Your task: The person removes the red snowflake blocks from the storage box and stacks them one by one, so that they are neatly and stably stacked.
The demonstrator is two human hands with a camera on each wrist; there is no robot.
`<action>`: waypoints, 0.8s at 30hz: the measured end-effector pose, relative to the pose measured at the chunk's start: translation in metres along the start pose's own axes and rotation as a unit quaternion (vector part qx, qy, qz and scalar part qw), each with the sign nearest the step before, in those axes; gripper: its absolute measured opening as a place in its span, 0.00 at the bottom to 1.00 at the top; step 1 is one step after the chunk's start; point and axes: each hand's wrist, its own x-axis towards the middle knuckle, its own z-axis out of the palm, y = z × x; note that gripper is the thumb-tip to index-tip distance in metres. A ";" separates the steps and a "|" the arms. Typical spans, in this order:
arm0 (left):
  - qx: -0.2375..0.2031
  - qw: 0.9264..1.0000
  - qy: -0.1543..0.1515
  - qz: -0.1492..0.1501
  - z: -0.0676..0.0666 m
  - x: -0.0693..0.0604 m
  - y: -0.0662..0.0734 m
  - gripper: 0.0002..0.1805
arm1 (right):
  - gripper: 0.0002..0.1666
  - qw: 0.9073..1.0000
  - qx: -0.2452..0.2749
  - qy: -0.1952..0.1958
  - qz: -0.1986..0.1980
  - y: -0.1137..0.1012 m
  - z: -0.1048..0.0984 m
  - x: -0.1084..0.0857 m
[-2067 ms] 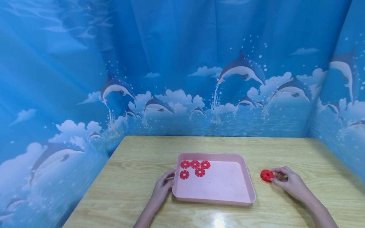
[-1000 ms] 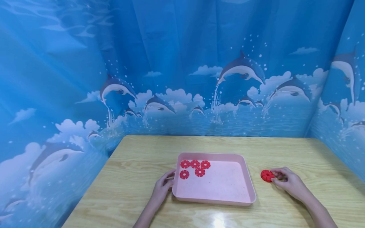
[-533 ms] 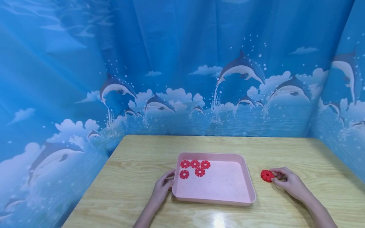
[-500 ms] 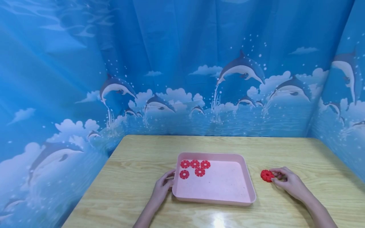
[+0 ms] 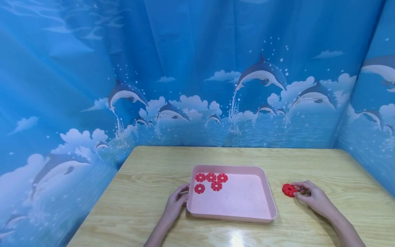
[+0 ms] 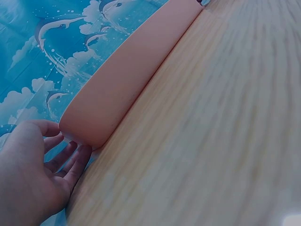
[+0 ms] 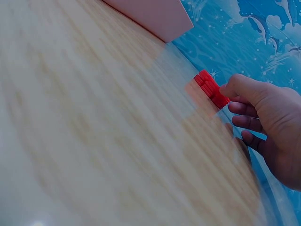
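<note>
In the head view a pink rectangular tray (image 5: 234, 218) lies on the wooden table. Several red snowflake building discs (image 5: 216, 186), notched at the rim, lie flat in its far left part. My left hand (image 5: 175, 204) is at the tray's left side, its fingertips touching the outer wall. The left wrist view shows those fingers spread loosely against the tray's end (image 6: 89, 122). Right of the tray, my right hand (image 5: 311, 197) pinches a stack of red snowflake discs (image 5: 288, 190) between thumb and forefinger. The stack sits on the table, its layers showing in the right wrist view (image 7: 210, 88).
The pale wooden table (image 5: 160, 164) ends at the back against a blue curtain (image 5: 191, 68) printed with dolphins and clouds. More of this curtain hangs along the left and right. The tray's raised wall (image 7: 155, 19) stands between the discs inside it and the stack.
Both hands, the tray and the discs have stayed in place. The curtain at the far right has shifted, so its printed dolphin looks wider.
</note>
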 end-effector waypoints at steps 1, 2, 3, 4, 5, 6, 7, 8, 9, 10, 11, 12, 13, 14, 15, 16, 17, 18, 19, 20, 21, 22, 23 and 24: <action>0.001 1.000 -0.001 0.000 0.001 -0.001 0.004 0.22 | 0.18 1.000 0.001 0.001 -0.001 0.000 0.000 0.000; 0.002 1.000 -0.001 0.001 0.001 -0.003 0.009 0.22 | 0.18 1.000 0.002 0.001 -0.002 0.000 0.000 0.000; 0.000 1.000 -0.003 0.002 0.002 -0.004 0.014 0.22 | 0.18 1.000 0.003 0.001 -0.002 0.000 0.000 0.000; 0.003 1.000 -0.003 0.005 0.003 -0.006 0.019 0.22 | 0.18 1.000 0.004 0.001 -0.002 0.000 0.000 0.000; 0.008 1.000 -0.004 0.005 0.004 -0.007 0.024 0.21 | 0.18 1.000 0.005 0.001 -0.001 0.001 0.000 0.000; 0.010 1.000 -0.004 0.005 0.004 -0.008 0.027 0.21 | 0.19 1.000 0.005 0.001 -0.001 0.001 0.000 0.000; 0.011 1.000 -0.005 0.003 0.005 -0.009 0.031 0.21 | 0.19 1.000 0.006 0.001 0.000 0.001 0.000 0.000; 0.011 1.000 -0.005 0.004 0.004 -0.008 0.030 0.21 | 0.19 1.000 0.006 0.001 0.000 0.001 0.000 0.001; 0.009 1.000 -0.005 0.003 0.003 -0.007 0.027 0.21 | 0.19 1.000 0.006 0.002 0.000 0.001 -0.001 0.001; 0.009 1.000 -0.004 0.001 0.003 -0.006 0.023 0.21 | 0.19 1.000 0.006 0.003 -0.001 0.001 0.000 0.001; 0.006 1.000 -0.003 0.000 0.002 -0.004 0.019 0.21 | 0.19 1.000 0.006 0.006 -0.002 0.001 0.000 0.001; 0.003 1.000 -0.003 0.001 0.001 -0.003 0.015 0.21 | 0.19 1.000 0.006 0.008 -0.003 0.001 0.000 0.001; 0.003 1.000 -0.001 0.000 0.000 -0.002 0.011 0.22 | 0.19 1.000 0.006 0.011 -0.005 0.000 -0.001 0.001; 0.003 1.000 0.000 0.000 0.000 -0.001 0.008 0.22 | 0.19 1.000 0.005 0.014 -0.006 0.000 -0.001 0.001; 0.003 1.000 0.001 -0.001 0.000 0.000 0.004 0.22 | 0.19 1.000 0.005 0.018 -0.007 -0.001 -0.001 0.001; 0.005 1.000 0.002 0.000 0.000 0.000 0.003 0.22 | 0.18 1.000 0.004 0.022 -0.007 -0.002 -0.002 0.001; 0.009 1.000 0.004 0.001 0.000 0.000 0.001 0.22 | 0.18 1.000 0.002 0.025 -0.006 -0.004 -0.002 0.001; 0.011 1.000 0.004 0.002 0.000 0.000 0.000 0.23 | 0.18 1.000 0.002 0.028 -0.005 -0.005 -0.003 0.002; 0.013 1.000 0.005 0.001 0.000 0.000 0.000 0.23 | 0.18 1.000 -0.002 0.030 -0.004 -0.008 -0.004 0.002; 0.014 1.000 0.006 0.001 0.000 0.000 0.000 0.23 | 0.18 0.999 -0.005 0.031 -0.002 -0.010 -0.005 0.004; 0.015 1.000 0.008 -0.001 0.000 0.000 -0.001 0.23 | 0.17 0.999 -0.006 0.033 -0.001 -0.014 -0.006 0.005; 0.017 1.000 0.009 -0.003 0.001 0.000 0.000 0.23 | 0.17 0.999 -0.007 0.035 0.000 -0.018 -0.007 0.007; 0.018 1.000 0.010 -0.005 0.001 0.000 0.000 0.23 | 0.16 0.999 -0.007 0.037 -0.001 -0.022 -0.008 0.008; 0.018 1.000 0.011 -0.006 0.001 0.000 0.000 0.23 | 0.16 0.999 -0.008 0.041 -0.001 -0.028 -0.008 0.010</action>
